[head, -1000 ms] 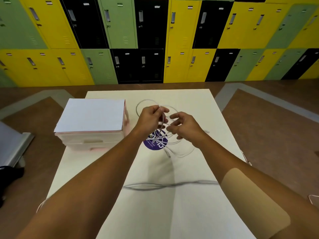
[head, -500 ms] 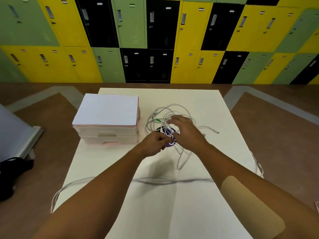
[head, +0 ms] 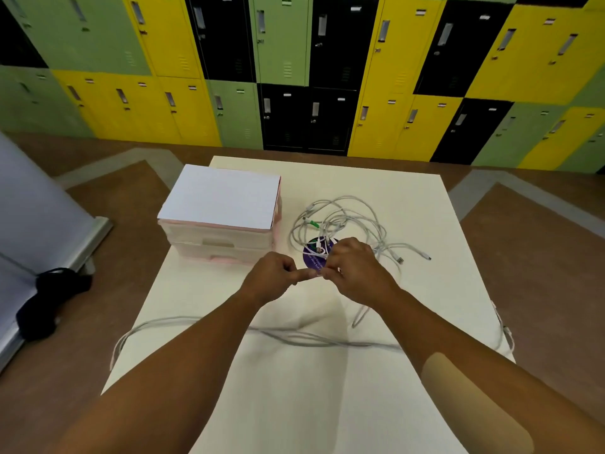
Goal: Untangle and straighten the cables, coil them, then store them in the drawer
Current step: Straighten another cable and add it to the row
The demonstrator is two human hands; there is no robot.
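Head view: a tangle of white cables (head: 343,217) lies on the cream counter (head: 419,290), just right of a closed drawer box (head: 222,224) and partly over a round purple sticker (head: 311,257). The right hand (head: 357,273) curls its fingers around a strand at the tangle's near edge. The left hand (head: 273,273) meets it fingertip to fingertip, fingers curled; whether it pinches a strand I cannot tell. Another long cable (head: 311,339) stretches across the counter beneath both forearms.
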